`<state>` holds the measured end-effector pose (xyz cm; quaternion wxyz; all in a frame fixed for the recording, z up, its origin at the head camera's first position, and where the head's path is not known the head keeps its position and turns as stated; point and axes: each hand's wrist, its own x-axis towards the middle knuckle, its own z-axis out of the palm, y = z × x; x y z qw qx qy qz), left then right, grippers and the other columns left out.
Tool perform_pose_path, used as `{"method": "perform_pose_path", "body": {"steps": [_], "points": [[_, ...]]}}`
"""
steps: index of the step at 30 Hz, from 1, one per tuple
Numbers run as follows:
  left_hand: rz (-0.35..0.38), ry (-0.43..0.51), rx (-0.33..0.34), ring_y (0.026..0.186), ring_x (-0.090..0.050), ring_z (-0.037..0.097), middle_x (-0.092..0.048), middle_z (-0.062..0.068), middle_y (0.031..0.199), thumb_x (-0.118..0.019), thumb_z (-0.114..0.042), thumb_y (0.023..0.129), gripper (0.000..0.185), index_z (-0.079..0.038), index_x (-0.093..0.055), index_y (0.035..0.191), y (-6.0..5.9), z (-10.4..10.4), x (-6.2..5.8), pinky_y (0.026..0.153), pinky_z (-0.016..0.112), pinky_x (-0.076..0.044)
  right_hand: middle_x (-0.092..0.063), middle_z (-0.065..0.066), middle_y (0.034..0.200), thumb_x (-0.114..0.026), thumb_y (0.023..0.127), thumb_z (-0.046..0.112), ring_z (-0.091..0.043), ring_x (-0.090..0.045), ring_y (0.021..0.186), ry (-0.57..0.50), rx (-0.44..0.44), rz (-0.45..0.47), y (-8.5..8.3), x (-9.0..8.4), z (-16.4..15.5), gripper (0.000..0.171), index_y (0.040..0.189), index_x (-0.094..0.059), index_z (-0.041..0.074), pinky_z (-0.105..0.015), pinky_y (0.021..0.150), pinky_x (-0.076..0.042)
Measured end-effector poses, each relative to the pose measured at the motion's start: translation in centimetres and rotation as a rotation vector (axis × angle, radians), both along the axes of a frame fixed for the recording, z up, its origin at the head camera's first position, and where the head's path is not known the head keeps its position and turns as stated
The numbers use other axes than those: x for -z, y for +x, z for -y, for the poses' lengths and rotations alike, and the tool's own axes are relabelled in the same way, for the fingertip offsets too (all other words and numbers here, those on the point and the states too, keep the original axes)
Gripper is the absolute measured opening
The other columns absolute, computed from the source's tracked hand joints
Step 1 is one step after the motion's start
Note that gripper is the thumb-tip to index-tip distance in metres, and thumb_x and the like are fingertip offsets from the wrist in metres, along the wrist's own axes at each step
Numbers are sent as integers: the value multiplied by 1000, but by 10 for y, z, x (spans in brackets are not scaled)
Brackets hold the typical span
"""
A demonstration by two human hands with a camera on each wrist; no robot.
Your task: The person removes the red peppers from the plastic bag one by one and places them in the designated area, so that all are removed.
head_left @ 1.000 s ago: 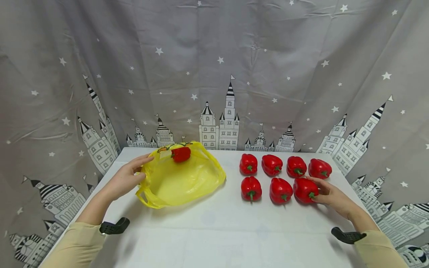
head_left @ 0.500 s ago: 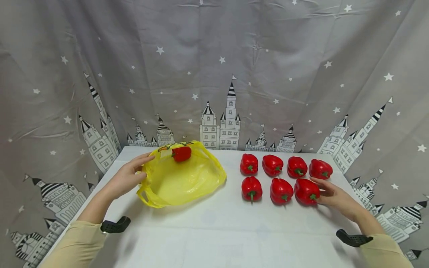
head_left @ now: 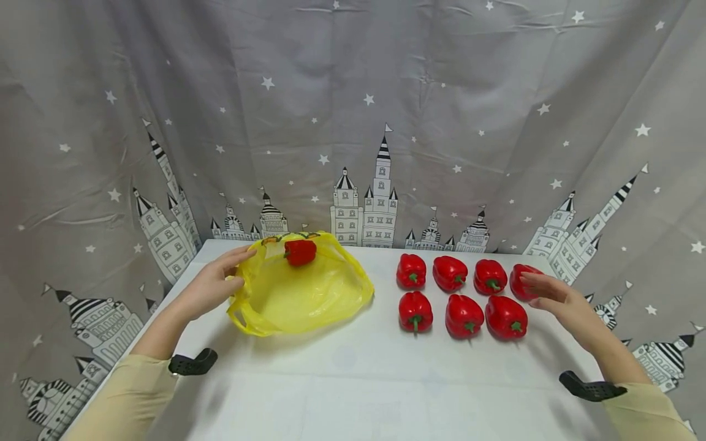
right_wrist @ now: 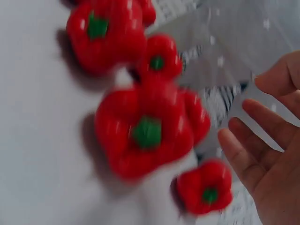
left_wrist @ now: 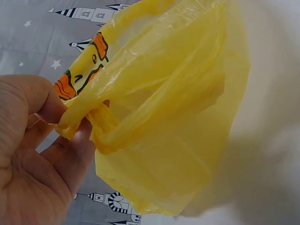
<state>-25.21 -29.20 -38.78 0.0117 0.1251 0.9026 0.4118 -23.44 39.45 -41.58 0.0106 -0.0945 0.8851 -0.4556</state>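
Note:
A yellow plastic bag (head_left: pixel 300 294) lies open on the white table (head_left: pixel 353 380) at the left, with one red pepper (head_left: pixel 300 252) at its far rim. My left hand (head_left: pixel 217 285) pinches the bag's left edge (left_wrist: pixel 82 119) between thumb and fingers. Several red peppers stand in two rows at the right, among them the near-right pepper (head_left: pixel 505 317) and the far-right pepper (head_left: pixel 518 278). My right hand (head_left: pixel 548 297) hovers open just right of them, fingers spread and holding nothing. In the right wrist view the blurred peppers (right_wrist: pixel 147 131) lie beside the fingers (right_wrist: pixel 253 154).
A grey curtain (head_left: pixel 353 122) printed with stars and castles hangs behind and around the table. The table's near half is bare white cloth. Black wrist mounts (head_left: pixel 193 363) sit at both forearms.
My right hand has let go of the near-right pepper and lifted up and back, toward the far-right pepper. The left hand keeps its hold on the bag.

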Motion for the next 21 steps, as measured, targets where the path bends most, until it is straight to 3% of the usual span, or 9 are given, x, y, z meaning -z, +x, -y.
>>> {"method": "perform_pose_path", "body": {"steps": [4, 8, 12, 16, 21], "points": [[-2, 12, -17, 136, -42, 45, -21, 14, 168, -54, -2, 93, 69, -8, -36, 159, -2, -1, -4, 101, 53, -49, -50, -22, 147, -61, 102, 18, -5, -57, 117, -17, -49, -67, -6, -14, 33, 54, 152, -45, 6, -21, 87, -53], [-4, 23, -30, 141, -36, 48, -19, 14, 169, -53, -1, 93, 69, -7, -35, 159, -5, -2, -5, 108, 58, -43, -53, -18, 146, -65, 99, 13, -27, -55, 126, 2, -131, -92, -13, -23, 75, 53, 150, -50, 10, -25, 89, -54], [-6, 34, -43, 145, -30, 50, -17, 14, 169, -52, -2, 94, 67, -7, -35, 159, -6, -5, -7, 110, 60, -38, -52, -14, 147, -69, 94, 12, -43, -51, 130, -5, -213, -38, -18, -28, 118, 56, 148, -53, 15, -36, 91, -57], [-13, 33, -56, 145, -29, 51, -16, 15, 169, -52, -3, 95, 67, -7, -35, 159, -9, -7, -10, 109, 58, -40, -54, -10, 145, -72, 92, 11, -42, -52, 129, 4, -303, 1, -24, -29, 161, 58, 147, -56, 19, -44, 91, -58], [-20, 33, -67, 145, -31, 49, -15, 10, 170, -52, -2, 94, 69, -7, -34, 160, -15, -9, -16, 108, 56, -43, -57, -1, 141, -71, 91, 14, -33, -55, 127, 31, -387, 39, -35, -26, 214, 57, 145, -58, 28, -42, 91, -57]]}}
